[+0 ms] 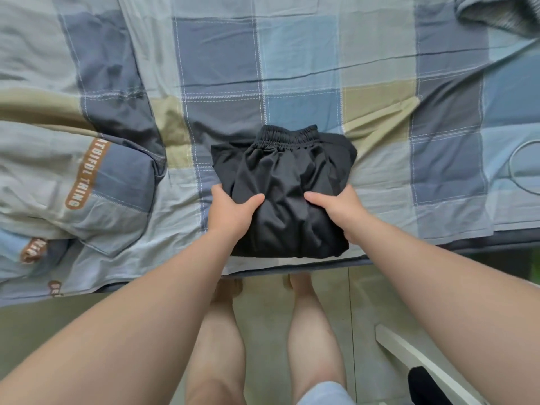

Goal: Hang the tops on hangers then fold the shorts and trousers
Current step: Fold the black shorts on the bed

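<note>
A pair of black shorts, folded into a compact bundle with the elastic waistband at the far side, lies on the checked bed sheet close to the bed's near edge. My left hand grips the bundle's left side, thumb on top and fingers tucked under the fabric. My right hand grips the right side the same way, thumb lying across the top. Both forearms reach in from the bottom of the view.
A checked pillow with brown lettering lies at the left. A grey knitted garment sits at the far right corner. A thin wire ring rests at the right edge. Below the bed edge are tiled floor, my legs and a white bar.
</note>
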A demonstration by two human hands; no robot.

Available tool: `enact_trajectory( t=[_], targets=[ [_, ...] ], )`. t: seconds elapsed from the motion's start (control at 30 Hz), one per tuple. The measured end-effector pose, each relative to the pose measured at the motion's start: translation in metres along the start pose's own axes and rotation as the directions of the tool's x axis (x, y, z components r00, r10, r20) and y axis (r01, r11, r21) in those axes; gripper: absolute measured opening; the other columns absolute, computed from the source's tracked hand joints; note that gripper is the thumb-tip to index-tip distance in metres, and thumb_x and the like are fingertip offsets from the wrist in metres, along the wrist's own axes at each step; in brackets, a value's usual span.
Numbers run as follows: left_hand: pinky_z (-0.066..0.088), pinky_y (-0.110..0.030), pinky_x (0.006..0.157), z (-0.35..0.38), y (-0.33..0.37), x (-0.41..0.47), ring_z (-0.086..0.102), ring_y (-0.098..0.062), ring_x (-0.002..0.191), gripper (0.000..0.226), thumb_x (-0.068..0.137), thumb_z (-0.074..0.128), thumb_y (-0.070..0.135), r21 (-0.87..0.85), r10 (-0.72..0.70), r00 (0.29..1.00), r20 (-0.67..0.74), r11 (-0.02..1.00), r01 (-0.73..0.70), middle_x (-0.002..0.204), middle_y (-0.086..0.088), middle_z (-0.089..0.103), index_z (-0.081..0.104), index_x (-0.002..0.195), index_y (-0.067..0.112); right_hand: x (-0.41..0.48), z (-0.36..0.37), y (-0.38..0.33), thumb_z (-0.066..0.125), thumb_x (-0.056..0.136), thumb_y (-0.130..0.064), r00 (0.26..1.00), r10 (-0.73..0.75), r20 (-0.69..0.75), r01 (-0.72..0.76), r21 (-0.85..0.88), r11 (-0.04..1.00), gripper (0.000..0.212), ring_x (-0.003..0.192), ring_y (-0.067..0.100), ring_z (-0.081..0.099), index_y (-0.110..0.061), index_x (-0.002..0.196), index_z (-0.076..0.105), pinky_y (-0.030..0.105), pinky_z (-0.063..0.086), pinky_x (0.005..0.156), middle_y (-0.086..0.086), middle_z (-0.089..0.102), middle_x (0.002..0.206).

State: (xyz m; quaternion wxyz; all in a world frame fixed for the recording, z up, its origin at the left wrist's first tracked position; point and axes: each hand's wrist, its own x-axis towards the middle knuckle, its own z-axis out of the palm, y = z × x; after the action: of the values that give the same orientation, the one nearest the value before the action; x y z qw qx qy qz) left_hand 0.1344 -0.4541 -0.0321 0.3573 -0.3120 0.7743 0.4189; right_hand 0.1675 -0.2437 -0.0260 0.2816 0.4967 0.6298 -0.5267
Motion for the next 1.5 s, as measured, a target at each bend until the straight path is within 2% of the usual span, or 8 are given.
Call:
enact_trajectory(
  t=[0.13, 0.23, 0.33, 0.47, 0.67, 0.83, 1.13, 1.5],
  targets=[
    [0.048, -0.035, 0.092, -0.028, -0.021, -0.031, 0.062, -0.03, 0.113, 0.059, 0.08, 0.082, 0.037, 0.119, -0.076, 0.993, 0.087, 0.991, 0.065, 0.124, -0.007, 0.067, 0.059, 0.127, 0.01, -0.037, -0.011, 0.009, 0.088, 0.075, -0.025, 0.979, 0.153, 0.135, -0.148, -0.042, 0.988, 0.06, 0.097, 0.026, 0.069, -0.012, 0.127, 0.061, 0.037, 0.056, 0.081, 0.007, 0.071, 0.116],
    [0.051, -0.037, 0.096, -0.053, -0.031, -0.065, 0.065, -0.029, 0.109, 0.053, 0.082, 0.083, 0.027, 0.185, -0.147, 0.965, 0.219, 0.977, 0.107, 0.121, -0.011, 0.069, 0.064, 0.126, 0.004, -0.078, -0.017, 0.016, 0.087, 0.074, -0.02, 0.953, 0.252, 0.17, -0.24, -0.087, 0.967, 0.052, 0.093, 0.032, 0.072, -0.005, 0.119, 0.064, 0.046, 0.058, 0.087, 0.013, 0.074, 0.105],
    [0.052, -0.038, 0.096, -0.085, -0.031, -0.098, 0.067, -0.028, 0.103, 0.049, 0.081, 0.084, 0.024, 0.277, -0.23, 0.92, 0.317, 0.95, 0.142, 0.117, -0.011, 0.07, 0.066, 0.122, 0.005, -0.129, -0.02, 0.023, 0.085, 0.075, -0.012, 0.937, 0.306, 0.171, -0.305, -0.027, 0.952, 0.044, 0.084, 0.031, 0.075, -0.002, 0.114, 0.066, 0.041, 0.061, 0.075, 0.014, 0.077, 0.094],
    [0.052, -0.037, 0.095, -0.122, -0.017, -0.144, 0.066, -0.028, 0.102, 0.048, 0.081, 0.084, 0.023, 0.361, -0.218, 0.91, 0.352, 0.929, 0.083, 0.118, -0.012, 0.069, 0.065, 0.121, 0.004, -0.209, -0.023, 0.034, 0.084, 0.076, -0.011, 0.927, 0.341, 0.159, -0.361, 0.125, 0.924, 0.044, 0.088, 0.033, 0.074, -0.002, 0.115, 0.065, 0.042, 0.06, 0.074, 0.017, 0.075, 0.101],
    [0.048, -0.022, 0.064, -0.157, 0.024, -0.211, 0.066, -0.009, 0.082, 0.031, 0.084, 0.081, 0.026, 0.322, -0.004, 0.903, 0.43, 0.935, -0.149, 0.101, 0.004, 0.071, 0.065, 0.11, 0.021, -0.314, -0.03, 0.049, 0.082, 0.079, -0.008, 0.976, 0.219, 0.01, -0.199, 0.454, 0.868, 0.035, 0.088, 0.027, 0.074, -0.012, 0.111, 0.069, 0.038, 0.059, 0.079, 0.007, 0.077, 0.1],
    [0.054, -0.026, 0.076, -0.157, 0.065, -0.262, 0.069, -0.008, 0.09, 0.03, 0.084, 0.08, 0.03, 0.258, 0.185, 0.824, 0.535, 0.893, -0.368, 0.103, 0.012, 0.072, 0.066, 0.11, 0.028, -0.384, -0.055, 0.057, 0.082, 0.079, -0.011, 0.975, 0.12, -0.189, 0.023, 0.617, 0.787, 0.033, 0.09, 0.021, 0.073, -0.018, 0.108, 0.067, 0.031, 0.056, 0.073, 0.002, 0.076, 0.103],
    [0.044, 0.0, 0.058, -0.1, 0.104, -0.395, 0.063, 0.018, 0.08, 0.027, 0.085, 0.079, 0.033, 0.112, 0.384, 0.497, 0.778, 0.694, -0.711, 0.087, 0.034, 0.069, 0.06, 0.1, 0.044, -0.525, -0.112, 0.126, 0.083, 0.078, -0.025, 0.819, 0.101, -0.565, 0.381, 0.666, 0.641, 0.039, 0.099, 0.017, 0.072, -0.025, 0.114, 0.066, 0.043, 0.057, 0.091, -0.007, 0.075, 0.106],
    [0.052, -0.01, 0.078, -0.016, -0.017, -0.616, 0.068, 0.004, 0.1, 0.03, 0.086, 0.079, 0.026, -0.215, 0.391, -0.039, 0.92, 0.417, -0.883, 0.107, 0.022, 0.073, 0.066, 0.112, 0.035, -0.718, -0.127, 0.338, 0.081, 0.064, -0.039, 0.464, 0.26, -0.847, 0.677, 0.529, 0.512, 0.047, 0.098, 0.011, 0.072, -0.031, 0.109, 0.071, 0.04, 0.057, 0.089, -0.011, 0.076, 0.105]
  ],
)
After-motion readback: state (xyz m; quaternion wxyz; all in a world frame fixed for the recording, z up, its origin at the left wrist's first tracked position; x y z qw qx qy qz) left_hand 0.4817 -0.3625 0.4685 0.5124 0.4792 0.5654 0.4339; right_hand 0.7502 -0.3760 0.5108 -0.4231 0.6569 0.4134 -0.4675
